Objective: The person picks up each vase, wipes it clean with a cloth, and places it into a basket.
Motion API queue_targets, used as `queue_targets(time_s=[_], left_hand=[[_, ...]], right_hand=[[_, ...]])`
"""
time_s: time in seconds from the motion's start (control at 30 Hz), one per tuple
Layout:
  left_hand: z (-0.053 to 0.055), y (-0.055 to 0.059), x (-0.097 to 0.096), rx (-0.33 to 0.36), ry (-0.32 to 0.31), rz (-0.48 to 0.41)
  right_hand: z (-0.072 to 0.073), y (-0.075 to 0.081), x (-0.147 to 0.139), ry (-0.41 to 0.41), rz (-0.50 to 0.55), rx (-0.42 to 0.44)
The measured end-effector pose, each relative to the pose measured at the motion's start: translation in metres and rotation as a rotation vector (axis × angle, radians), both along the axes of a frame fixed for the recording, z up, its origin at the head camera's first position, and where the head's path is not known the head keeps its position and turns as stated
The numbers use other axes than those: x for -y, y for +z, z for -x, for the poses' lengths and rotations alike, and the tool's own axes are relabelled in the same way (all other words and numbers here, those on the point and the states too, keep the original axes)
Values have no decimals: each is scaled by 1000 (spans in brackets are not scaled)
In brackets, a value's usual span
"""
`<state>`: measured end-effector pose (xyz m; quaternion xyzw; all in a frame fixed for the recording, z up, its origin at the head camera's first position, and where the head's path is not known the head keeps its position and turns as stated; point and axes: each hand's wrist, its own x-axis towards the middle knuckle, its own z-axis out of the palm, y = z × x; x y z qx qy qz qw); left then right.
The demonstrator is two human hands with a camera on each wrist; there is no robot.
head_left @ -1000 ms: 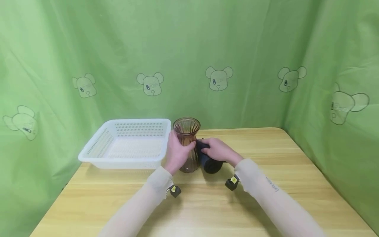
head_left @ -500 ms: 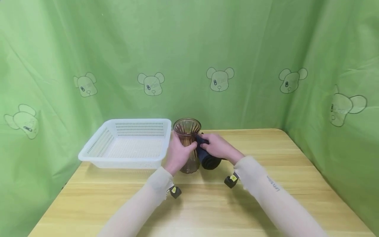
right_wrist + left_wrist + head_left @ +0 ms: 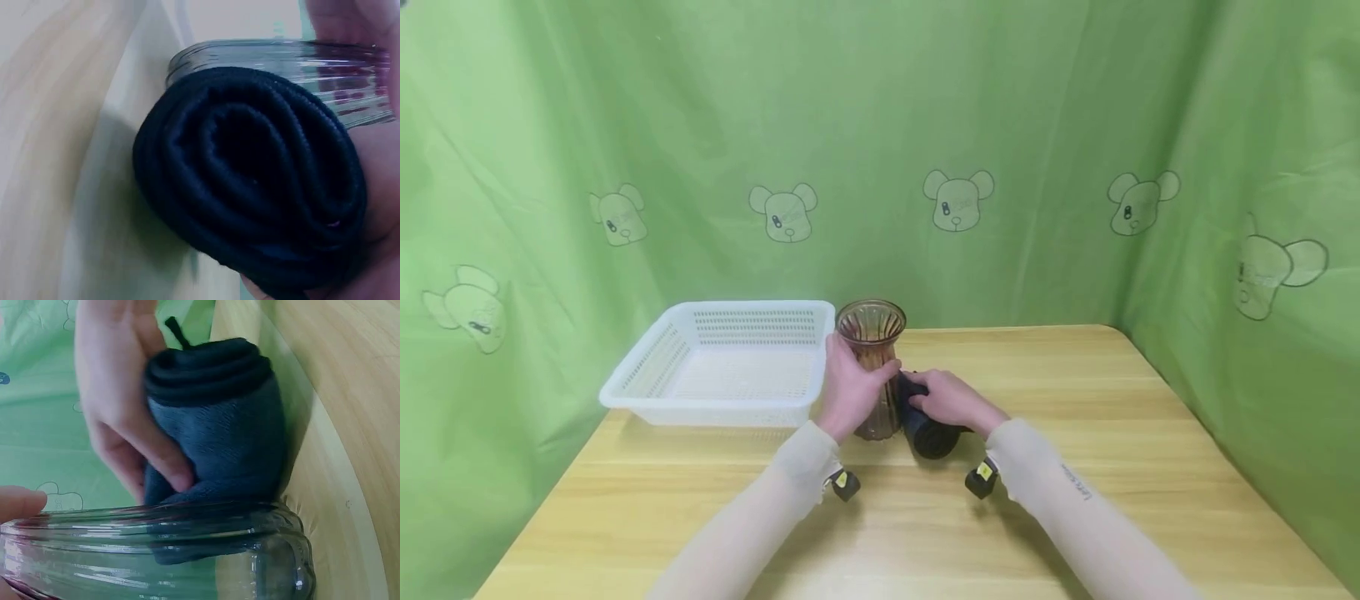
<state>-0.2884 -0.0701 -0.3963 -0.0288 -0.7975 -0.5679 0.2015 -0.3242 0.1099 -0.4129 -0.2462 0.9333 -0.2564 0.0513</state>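
A fluted glass vase (image 3: 878,421), tinted purplish brown, stands upright on the table in the head view. My left hand (image 3: 850,393) grips it from the left just below the flared rim, thumb across the front. Against the vase's right side, my right hand (image 3: 951,400) holds a rolled dark navy towel (image 3: 931,437). In the left wrist view the right hand's fingers curl over the towel (image 3: 219,437), which has a small loop at one end, and part of it shows through the clear glass. The right wrist view looks onto the towel's coiled end (image 3: 250,181), with the vase (image 3: 262,56) behind it.
A white perforated plastic basket (image 3: 790,406) sits left of the vase, its right rim close to my left hand. The wooden table (image 3: 917,533) extends in front and to the right. A green curtain (image 3: 865,100) with bear-head prints surrounds the back and sides.
My right hand and the towel went slightly away from me along the vase, then came back nearer and lower. My left hand keeps its grip on the vase, almost unmoved.
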Motion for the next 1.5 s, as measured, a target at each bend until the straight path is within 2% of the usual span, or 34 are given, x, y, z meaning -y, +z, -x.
queue_targets(time_s=[0.1,0.33,0.43,0.53,0.63,0.9,1.0,1.1,1.23,1.5], left_hand=[[0,0,1,-2,6,13],[1,2,1,7,-15,21],[0,2,1,14,-21,23],[0,1,1,-12,-31,35],[0,0,1,-41,-28,46],[2,-1,4,-14,-9,34],[2,-1,5,-17,-4,39],[1,-2,6,-10,12,50],[0,-2,8,13,5,45],[3,-1,7,-22,-92,7]], right_hand=[[-1,11,-1,9,30,-18],[-8,61,0,-1,165,-82],[-8,71,3,-9,164,-112],[-8,69,5,2,127,-143],[-6,57,6,20,75,-144],[2,6,3,23,-37,-9],[4,-2,1,15,-37,5],[3,1,0,13,-16,6],[1,18,-2,17,43,-22],[-3,63,2,7,149,-92]])
